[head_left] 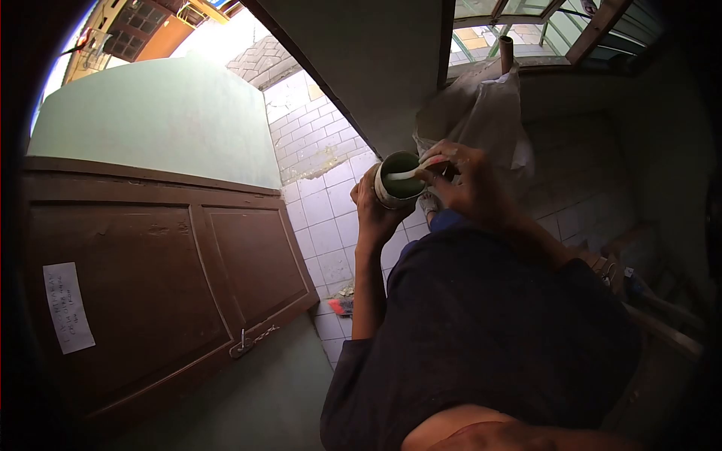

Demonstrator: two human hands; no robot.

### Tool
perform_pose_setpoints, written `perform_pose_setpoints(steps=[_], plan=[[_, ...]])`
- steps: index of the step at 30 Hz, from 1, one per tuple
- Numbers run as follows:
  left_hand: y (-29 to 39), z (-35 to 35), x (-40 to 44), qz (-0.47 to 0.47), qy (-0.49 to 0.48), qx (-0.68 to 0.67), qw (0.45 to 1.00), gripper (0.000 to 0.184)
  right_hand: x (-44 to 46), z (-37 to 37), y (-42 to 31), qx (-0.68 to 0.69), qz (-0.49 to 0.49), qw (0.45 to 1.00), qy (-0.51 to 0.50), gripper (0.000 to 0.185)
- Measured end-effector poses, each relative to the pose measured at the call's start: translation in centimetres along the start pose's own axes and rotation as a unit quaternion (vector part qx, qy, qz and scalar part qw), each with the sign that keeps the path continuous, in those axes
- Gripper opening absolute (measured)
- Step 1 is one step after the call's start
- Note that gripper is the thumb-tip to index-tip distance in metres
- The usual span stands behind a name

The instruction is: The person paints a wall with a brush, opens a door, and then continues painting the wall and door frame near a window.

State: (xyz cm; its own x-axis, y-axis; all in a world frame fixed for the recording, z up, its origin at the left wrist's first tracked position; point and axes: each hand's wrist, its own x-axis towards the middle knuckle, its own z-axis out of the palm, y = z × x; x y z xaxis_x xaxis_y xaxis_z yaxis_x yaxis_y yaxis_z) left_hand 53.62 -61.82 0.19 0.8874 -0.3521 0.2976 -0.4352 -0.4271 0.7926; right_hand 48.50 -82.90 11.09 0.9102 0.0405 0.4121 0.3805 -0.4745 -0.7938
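My left hand (370, 207) is wrapped round a small round tub (392, 201) with a whitish, stained outside. Its inside looks green, and how full it is I cannot tell. From the other side, my right hand (468, 179) pinches a pale stick (404, 175) that reaches over the rim into the tub. A reddish spot shows on the stick close to my fingers. Whether the stick's far end touches what is inside is unclear. Both hands are held in front of my dark shirt (496, 323), above the tiled floor.
To the left is a brown wooden door (135, 270) with a paper note (68, 308) and a latch (242, 346). A whitish sack (489, 124) stands beneath the window (526, 45). A red item (341, 307) lies on the white tiles (331, 233). Wooden pieces (665, 331) are at right.
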Motion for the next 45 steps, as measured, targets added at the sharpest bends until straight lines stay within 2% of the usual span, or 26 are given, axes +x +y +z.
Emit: perform_pose_setpoints(steps=[2, 3, 5, 8, 13, 15, 17, 18, 21, 23, 24, 26, 27, 29, 33, 35, 36, 38, 39, 41, 45], plan=[[0.8, 0.3, 0.6, -0.051, -0.033, -0.049, 0.997, 0.088, -0.1, -0.8, 0.6, 0.075, 0.083, 0.990, 0.088, 0.014], [0.9, 0.5, 0.8, -0.051, -0.034, -0.049, 0.997, 0.088, -0.1, -1.1, 0.9, 0.075, 0.084, 0.990, 0.090, 0.014], [1.2, 1.0, 1.4, -0.050, -0.062, -0.038, 0.996, 0.086, -0.2, -1.7, 1.6, 0.145, 0.144, 0.970, 0.132, 0.016], [1.6, 1.4, 2.3, -0.037, -0.073, -0.015, 0.997, 0.085, -0.4, -2.5, 1.9, 0.215, 0.142, 0.952, 0.166, 0.017], [1.3, 2.2, 3.4, -0.034, -0.078, -0.027, 0.996, 0.084, 0.2, -3.8, 3.0, 0.217, 0.187, 0.931, 0.228, 0.019], [1.3, 2.4, 3.8, -0.074, -0.073, -0.051, 0.993, 0.084, 0.7, -4.3, 4.2, 0.209, 0.207, 0.925, 0.238, 0.020], [1.7, 2.3, 4.1, -0.065, -0.064, -0.031, 0.995, 0.083, 1.1, -4.7, 5.5, 0.300, 0.227, 0.892, 0.252, 0.017], [1.8, 2.3, 4.3, -0.059, -0.056, -0.009, 0.997, 0.083, 1.3, -5.2, 5.9, 0.300, 0.226, 0.892, 0.251, 0.017], [0.8, 2.7, 4.9, -0.062, -0.042, 0.005, 0.997, 0.083, 1.7, -7.1, 7.0, 0.302, 0.232, 0.900, 0.214, 0.016], [0.1, 2.8, 5.4, -0.060, -0.034, 0.008, 0.998, 0.083, 2.1, -9.2, 7.2, 0.225, 0.234, 0.943, 0.078, 0.025], [-0.2, 2.8, 5.6, -0.058, -0.027, 0.010, 0.998, 0.084, 2.4, -9.9, 6.9, 0.226, 0.233, 0.943, 0.078, 0.025], [-0.5, 3.0, 6.3, -0.061, -0.016, 0.014, 0.998, 0.084, 2.9, -11.1, 6.8, 0.154, 0.233, 0.959, -0.044, 0.035], [-0.6, 3.1, 6.6, -0.063, -0.005, 0.017, 0.998, 0.084, 3.1, -11.3, 7.1, 0.154, 0.233, 0.959, -0.043, 0.035], [-0.7, 3.1, 7.5, -0.059, -0.011, 0.017, 0.998, 0.084, 3.6, -11.7, 7.8, 0.093, 0.181, 0.964, -0.171, 0.044], [-1.8, 3.6, 9.1, -0.057, -0.014, 0.027, 0.998, 0.085, 3.9, -10.0, 11.0, 0.055, 0.169, 0.971, -0.159, 0.043], [-2.1, 4.0, 9.9, -0.068, -0.015, 0.024, 0.997, 0.085, 4.4, -9.1, 12.0, 0.178, 0.306, 0.926, -0.132, 0.037], [-2.3, 4.2, 10.3, -0.078, -0.018, 0.021, 0.997, 0.085, 4.7, -8.7, 12.5, 0.178, 0.305, 0.926, -0.133, 0.037], [-2.3, 4.5, 11.3, -0.088, -0.025, 0.016, 0.996, 0.085, 5.2, -8.0, 13.8, 0.202, 0.372, 0.899, -0.117, 0.033], [-2.3, 4.8, 11.8, -0.097, -0.033, 0.010, 0.995, 0.085, 5.3, -7.7, 14.7, 0.202, 0.371, 0.899, -0.116, 0.033], [-3.6, 5.7, 12.7, -0.098, -0.030, 0.003, 0.995, 0.085, 5.5, -7.2, 16.6, 0.343, 0.398, 0.844, -0.107, 0.029], [-6.1, 7.8, 14.6, -0.101, -0.024, -0.012, 0.994, 0.086, 5.9, -5.7, 20.0, 0.437, 0.387, 0.808, -0.079, 0.028]])
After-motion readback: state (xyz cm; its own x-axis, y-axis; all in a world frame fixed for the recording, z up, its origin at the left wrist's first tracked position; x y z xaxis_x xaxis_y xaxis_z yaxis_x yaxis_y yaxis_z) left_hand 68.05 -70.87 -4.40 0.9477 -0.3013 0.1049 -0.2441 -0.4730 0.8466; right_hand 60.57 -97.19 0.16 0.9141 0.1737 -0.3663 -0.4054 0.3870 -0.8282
